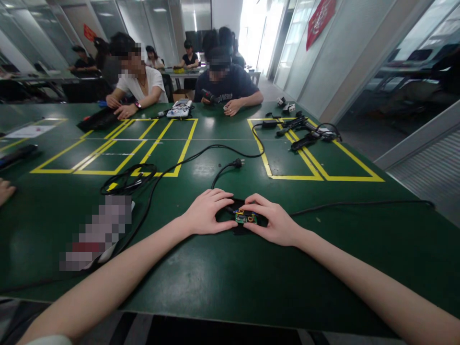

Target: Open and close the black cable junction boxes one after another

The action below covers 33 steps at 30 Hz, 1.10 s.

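Observation:
A small green circuit board (246, 218) with copper-ringed coils sits between my hands, at or in a black plastic casing (237, 203). The fingers and thumb of my left hand (206, 212) curve round the casing's left side, the thumb tip close to the board's edge. My right hand (275, 221) pinches the board's right end between fingers and thumb. Black cables run from the casing area: a plug (237, 163) lies just beyond my left hand, and a cord (359, 205) trails off to the right. The casing's underside is hidden by my hands.
A power strip (102, 230), partly pixelated, lies left of my left forearm beside a coiled black cable (131, 177). Yellow tape (294, 178) marks rectangles on the green table (201, 282). Adapters and cables (305, 134) lie at the far right. Two people (230, 86) work across the table.

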Each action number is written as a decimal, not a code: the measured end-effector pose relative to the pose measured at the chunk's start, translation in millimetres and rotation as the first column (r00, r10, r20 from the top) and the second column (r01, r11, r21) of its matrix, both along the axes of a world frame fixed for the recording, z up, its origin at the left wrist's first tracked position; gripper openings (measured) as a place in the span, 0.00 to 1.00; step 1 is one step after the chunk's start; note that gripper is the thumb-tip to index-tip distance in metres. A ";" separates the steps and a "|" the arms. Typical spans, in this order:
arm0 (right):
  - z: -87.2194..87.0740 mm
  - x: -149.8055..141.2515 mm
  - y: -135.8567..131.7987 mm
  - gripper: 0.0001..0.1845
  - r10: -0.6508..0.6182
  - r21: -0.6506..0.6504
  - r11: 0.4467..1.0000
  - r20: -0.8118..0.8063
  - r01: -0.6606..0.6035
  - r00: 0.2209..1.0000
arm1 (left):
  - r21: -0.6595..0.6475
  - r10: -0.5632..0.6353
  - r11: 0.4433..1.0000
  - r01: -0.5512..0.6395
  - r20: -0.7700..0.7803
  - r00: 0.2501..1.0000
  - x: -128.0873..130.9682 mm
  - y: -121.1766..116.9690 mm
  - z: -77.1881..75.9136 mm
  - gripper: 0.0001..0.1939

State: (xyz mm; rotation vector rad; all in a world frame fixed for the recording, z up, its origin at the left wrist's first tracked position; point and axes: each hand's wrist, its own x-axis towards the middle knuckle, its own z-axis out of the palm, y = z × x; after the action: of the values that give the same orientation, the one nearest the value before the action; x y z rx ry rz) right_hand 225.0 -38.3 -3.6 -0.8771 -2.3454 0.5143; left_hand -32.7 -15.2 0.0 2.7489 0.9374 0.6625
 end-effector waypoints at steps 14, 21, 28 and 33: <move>-3.5 3.8 4.6 0.21 -0.049 0.012 0.999 -0.117 0.051 0.992 | 0.013 0.027 1.000 -0.028 0.057 0.998 -1.9 5.2 -3.1 0.35; -2.8 3.2 5.1 0.16 0.008 -0.022 1.000 -0.107 -0.011 0.994 | 0.031 0.063 0.997 -0.064 0.016 0.998 -0.3 3.2 -1.5 0.37; -5.7 4.9 5.2 0.18 -0.018 -0.031 0.999 -0.140 0.014 0.990 | 0.073 0.076 0.994 -0.081 0.072 0.995 -2.9 4.0 -6.1 0.20; -9.5 4.8 6.6 0.19 0.005 0.068 0.998 -0.085 0.001 0.996 | 0.054 0.069 0.996 -0.073 0.073 0.995 -3.5 4.2 -3.0 0.16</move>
State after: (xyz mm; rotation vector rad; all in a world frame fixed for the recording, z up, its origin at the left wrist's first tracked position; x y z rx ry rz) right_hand 229.8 -31.7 -13.1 -0.8066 -2.2729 0.4612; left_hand -36.2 -10.9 -3.0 2.7318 1.0206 0.8055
